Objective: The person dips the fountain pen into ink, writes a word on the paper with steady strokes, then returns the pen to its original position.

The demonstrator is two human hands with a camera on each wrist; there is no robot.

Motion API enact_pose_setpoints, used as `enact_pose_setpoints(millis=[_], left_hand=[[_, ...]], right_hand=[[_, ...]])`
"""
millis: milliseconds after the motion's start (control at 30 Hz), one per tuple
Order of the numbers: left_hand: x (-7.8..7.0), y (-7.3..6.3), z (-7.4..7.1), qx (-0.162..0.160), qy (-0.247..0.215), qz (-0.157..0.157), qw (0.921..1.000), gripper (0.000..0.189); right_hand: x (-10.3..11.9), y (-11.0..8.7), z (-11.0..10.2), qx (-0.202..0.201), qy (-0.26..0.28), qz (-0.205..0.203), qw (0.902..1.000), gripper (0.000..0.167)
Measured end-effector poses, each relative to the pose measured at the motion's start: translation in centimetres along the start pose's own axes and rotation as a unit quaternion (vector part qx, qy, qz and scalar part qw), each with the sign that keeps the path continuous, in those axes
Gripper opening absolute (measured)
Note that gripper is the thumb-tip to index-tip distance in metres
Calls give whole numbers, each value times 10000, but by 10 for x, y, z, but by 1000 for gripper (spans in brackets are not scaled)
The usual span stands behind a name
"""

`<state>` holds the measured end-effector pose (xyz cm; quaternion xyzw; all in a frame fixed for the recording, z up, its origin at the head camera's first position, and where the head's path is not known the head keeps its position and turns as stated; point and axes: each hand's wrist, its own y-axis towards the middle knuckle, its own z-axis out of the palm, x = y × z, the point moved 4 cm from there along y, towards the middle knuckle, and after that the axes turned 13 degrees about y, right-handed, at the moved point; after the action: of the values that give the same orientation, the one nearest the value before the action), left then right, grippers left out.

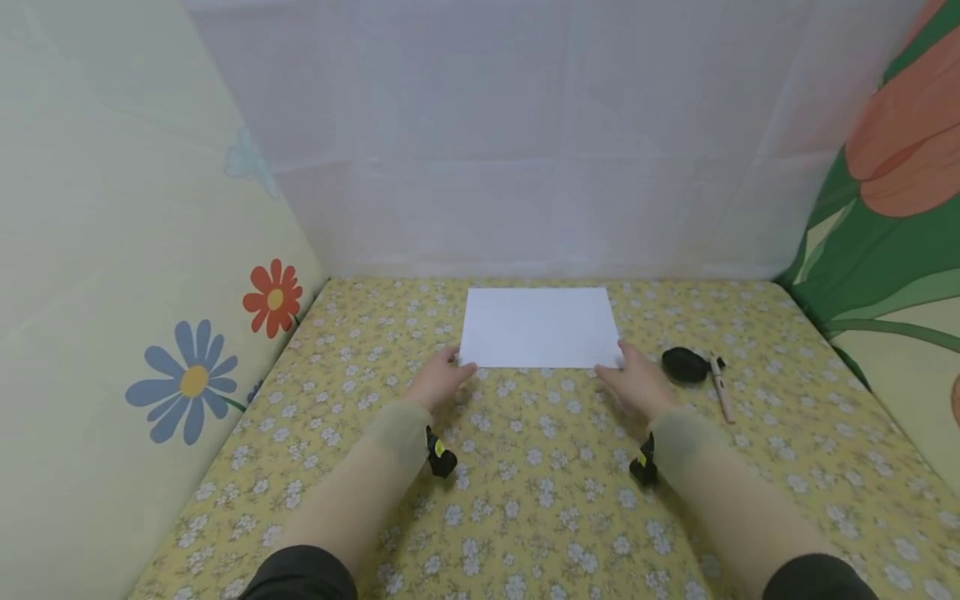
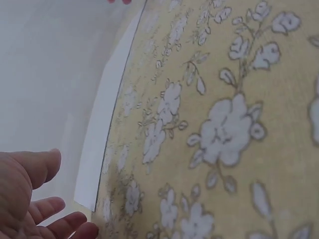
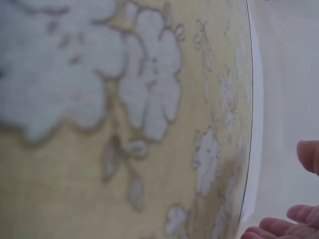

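Note:
A blank white sheet of paper (image 1: 538,327) lies flat on the flowered tablecloth, its long side facing me. At its near left corner is my left hand (image 1: 438,377), thumb by the front edge and fingers beside the left edge. My right hand (image 1: 639,379) mirrors this at the near right corner. In the left wrist view, the left thumb (image 2: 45,167) stands raised and apart from the loosely bent fingers, which reach the corner of the paper (image 2: 102,134). The right wrist view shows the right thumb (image 3: 309,155) likewise spread from the fingers, near the paper's edge (image 3: 255,99).
Right of the right hand lie a black rounded object (image 1: 684,365) and a slim pale pen (image 1: 722,390) close beside it. A white cloth backdrop (image 1: 555,150) rises behind the table. Printed flower panels (image 1: 193,382) stand at both sides.

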<state>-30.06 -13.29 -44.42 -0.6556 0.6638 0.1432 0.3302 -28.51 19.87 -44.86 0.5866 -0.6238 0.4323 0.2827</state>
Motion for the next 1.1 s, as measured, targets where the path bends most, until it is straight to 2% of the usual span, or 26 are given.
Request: enact_pose_setpoints(millis=[167,267,433,500,600,733,833,933,1100], left_hand=[[0,11,5,-292,135,-198,9993,64],[-1,17,8,-467,168,-326,9982,62],[0,27,12,-627,124,-616,9961,62],[0,30,13,-671,-65,-724,9951,61],[2,36,15,-840,-582,-875,9909,57],[7,43,17,-1087,-1392,-1063,9785,51],[11,47,19,-1210,-1705,-1101,9717,50],[13,48,20,-1136,-1654,-1033,9742,50],[12,46,18,-835,-1333,-897,9835,55]], right_hand=[[-4,11,3,-162,294,199,9992,84],[-5,17,5,-299,382,188,9986,82],[-9,24,7,-430,581,293,9970,81],[-11,25,9,-473,779,397,9951,82],[-14,26,11,-545,1145,532,9905,84],[-14,25,13,-602,1406,564,9866,84],[-14,23,14,-602,1419,547,9865,83],[-14,22,14,-566,1412,526,9870,81],[-11,20,13,-525,1368,430,9883,78]])
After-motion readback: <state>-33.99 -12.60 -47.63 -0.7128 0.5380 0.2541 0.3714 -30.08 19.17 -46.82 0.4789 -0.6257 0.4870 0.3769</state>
